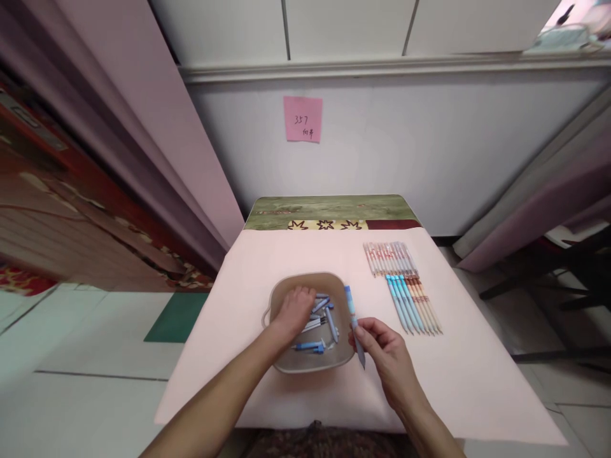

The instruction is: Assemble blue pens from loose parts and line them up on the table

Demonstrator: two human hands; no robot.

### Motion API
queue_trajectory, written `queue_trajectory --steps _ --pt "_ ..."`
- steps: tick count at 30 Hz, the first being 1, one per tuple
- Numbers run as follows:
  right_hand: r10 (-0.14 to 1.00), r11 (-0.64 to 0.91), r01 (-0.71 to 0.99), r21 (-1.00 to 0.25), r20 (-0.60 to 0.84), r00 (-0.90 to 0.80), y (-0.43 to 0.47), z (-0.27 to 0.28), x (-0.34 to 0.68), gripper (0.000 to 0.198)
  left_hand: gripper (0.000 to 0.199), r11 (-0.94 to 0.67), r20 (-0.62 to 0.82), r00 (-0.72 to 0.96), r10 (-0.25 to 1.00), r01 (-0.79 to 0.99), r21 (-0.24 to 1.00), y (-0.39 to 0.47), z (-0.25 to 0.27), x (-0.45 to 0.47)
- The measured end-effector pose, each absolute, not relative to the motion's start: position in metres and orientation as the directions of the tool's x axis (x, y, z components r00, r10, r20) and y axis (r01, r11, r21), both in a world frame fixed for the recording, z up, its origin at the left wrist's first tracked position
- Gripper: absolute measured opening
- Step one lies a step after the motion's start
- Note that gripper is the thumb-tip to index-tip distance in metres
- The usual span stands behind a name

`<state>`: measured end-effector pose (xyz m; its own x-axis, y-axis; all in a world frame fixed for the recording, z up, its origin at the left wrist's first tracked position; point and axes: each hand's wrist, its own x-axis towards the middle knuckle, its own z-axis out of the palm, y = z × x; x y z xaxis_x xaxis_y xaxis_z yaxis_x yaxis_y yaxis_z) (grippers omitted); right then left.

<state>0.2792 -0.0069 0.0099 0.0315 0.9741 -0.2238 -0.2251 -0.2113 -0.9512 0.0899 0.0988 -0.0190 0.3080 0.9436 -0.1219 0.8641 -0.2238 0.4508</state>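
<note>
Blue-topped with a grey lower end, a pen [349, 300] is pinched between thumb and fingers of the right hand [384, 350], just beside the right rim of a taupe plastic basin [342, 356]; the hand covers part of its barrel. The left hand [296, 308] reaches into the basin, fingertips out of sight, so I cannot tell whether they grip anything. Around them lie blue-grey pen barrels [331, 324] and small blue parts [318, 348], some too small to make out. To the right, on the pale pink tablecloth [229, 331], clear pens [390, 259] lie in a row above blue pens [403, 305] and brown-and-cream pens [424, 305]. Beyond, a pink sticky note [303, 119] reads "357", its lower characters hard to read. Dark furniture [573, 280] is cut off at the right edge.
</note>
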Motion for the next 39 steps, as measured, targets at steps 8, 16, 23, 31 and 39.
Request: queue_trajectory --steps 8,16,23,31,39 --pt "0.973 -0.212 -0.146 -0.966 -0.195 -0.125 -0.012 0.009 0.259 0.032 0.025 0.129 -0.154 0.067 0.986 0.285 0.95 0.076 0.026 0.078" --pt "0.966 -0.232 -0.063 -0.971 -0.223 -0.131 -0.014 0.007 0.24 0.034 0.018 0.388 -0.462 0.071 0.884 -0.664 0.639 0.051 0.046 0.079" --pt "0.969 -0.23 -0.037 -0.973 -0.225 -0.102 -0.018 0.013 0.237 0.038 0.022 0.325 -0.398 0.033 0.917 -0.639 0.697 0.045 0.051 0.079" --pt "0.973 -0.229 -0.048 -0.972 -0.227 -0.05 -0.021 0.005 0.235 0.037 0.025 0.254 -0.314 -0.05 0.948 -0.474 0.843 0.037 0.048 0.082" --pt "0.991 -0.136 0.067 -0.988 -0.136 0.009 -0.024 0.01 0.239 0.03 0.023 0.235 -0.268 -0.029 0.963 -0.397 0.887 0.035 0.055 0.09"
